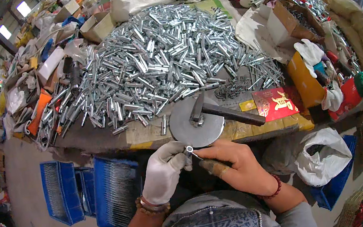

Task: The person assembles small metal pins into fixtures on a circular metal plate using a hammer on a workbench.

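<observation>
Head view, looking down over a crowded workbench (pixel 102 141). The left hand (pixel 164 171), in a white glove, and the bare right hand (pixel 237 163) meet just below the bench edge. Between their fingertips sits a small metal ring piece (pixel 190 149); the gloved fingers close on it from the left and the right thumb and forefinger pinch a thin pin (pixel 195 155) at its right side (whether pin and ring are joined is too small to tell). The right thumb carries a brown wrap. Both wrists wear bead bracelets.

Just above the hands, on the bench edge, lies a round steel disc (pixel 188 128), and on it rests the head of a hammer (pixel 230 113), its dark handle running right and outward. Right of the handle lies a red packet (pixel 275 102) with gold print. Behind the disc spreads a large heap of shiny metal tubes (pixel 159 56), with a smaller cluster of dark clips (pixel 231 89) near its right edge. An open cardboard box (pixel 291 21) stands at the far right. Below the bench, on the left, stand blue crates (pixel 64 190) filled with thin rods; on the right, a white plastic bag (pixel 324 156).
</observation>
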`<state>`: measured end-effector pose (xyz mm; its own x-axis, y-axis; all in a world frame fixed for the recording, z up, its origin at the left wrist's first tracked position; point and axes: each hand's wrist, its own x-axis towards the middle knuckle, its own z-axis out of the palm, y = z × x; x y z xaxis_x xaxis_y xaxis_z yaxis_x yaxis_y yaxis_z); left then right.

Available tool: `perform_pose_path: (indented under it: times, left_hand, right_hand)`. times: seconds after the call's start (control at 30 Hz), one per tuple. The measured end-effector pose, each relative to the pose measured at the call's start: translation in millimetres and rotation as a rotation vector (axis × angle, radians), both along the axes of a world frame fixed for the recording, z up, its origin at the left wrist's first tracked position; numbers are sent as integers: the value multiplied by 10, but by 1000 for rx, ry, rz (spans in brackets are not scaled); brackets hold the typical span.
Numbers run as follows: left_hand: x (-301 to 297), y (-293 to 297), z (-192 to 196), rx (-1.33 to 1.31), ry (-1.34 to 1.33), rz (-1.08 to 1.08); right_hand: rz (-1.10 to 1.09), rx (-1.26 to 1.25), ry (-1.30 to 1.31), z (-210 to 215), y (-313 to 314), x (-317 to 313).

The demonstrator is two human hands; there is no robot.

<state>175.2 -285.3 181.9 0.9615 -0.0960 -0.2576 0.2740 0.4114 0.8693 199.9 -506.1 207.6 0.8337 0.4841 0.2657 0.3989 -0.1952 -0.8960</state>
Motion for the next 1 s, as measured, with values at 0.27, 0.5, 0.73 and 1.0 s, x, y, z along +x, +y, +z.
perform_pose_path:
  times: [0.27,0.5,0.73,1.0]
  left_hand:
    - [1,68,28,92,-165,-56]
    - [-23,66,-7,94,-288,-32]
    - [-14,63,-58,102,-305,-31]
    - [2,31,-8,293,-276,15]
  right_hand:
    - [-17,23,-47,110,30,-115]
    - [-35,19,-85,65,62,-144]
    - [-89,39,-107,30,106,-141]
    - [-110,-92,-136,37,87,-133]
